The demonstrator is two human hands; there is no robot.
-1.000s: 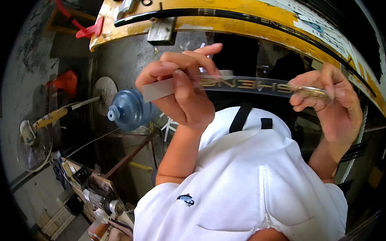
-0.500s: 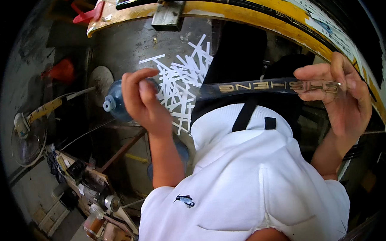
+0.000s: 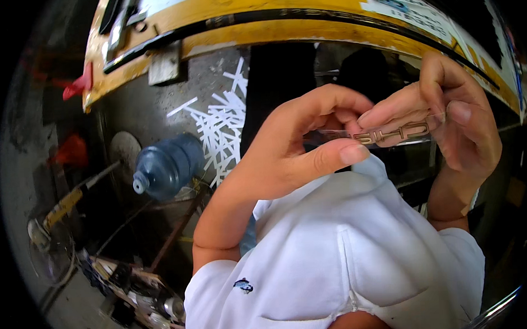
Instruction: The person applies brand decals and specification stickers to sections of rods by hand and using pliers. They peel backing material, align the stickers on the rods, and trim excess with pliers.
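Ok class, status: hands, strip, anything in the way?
Right hand pinching clear strip at right end. Left hand around left part, grip unclear. Gold lettering partly covered by left hand.

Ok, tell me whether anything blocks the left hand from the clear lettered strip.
Nothing visible does: the left hand has its thumb and fingers around the left part of the clear strip, though firm contact is unclear. The right hand pinches the other end.

The left hand hides the left end of a clear strip with gold lettering. On the workbench, whose far side the picture's upper edge cuts off, a black rod near the front edge carries marks too blurred to read.
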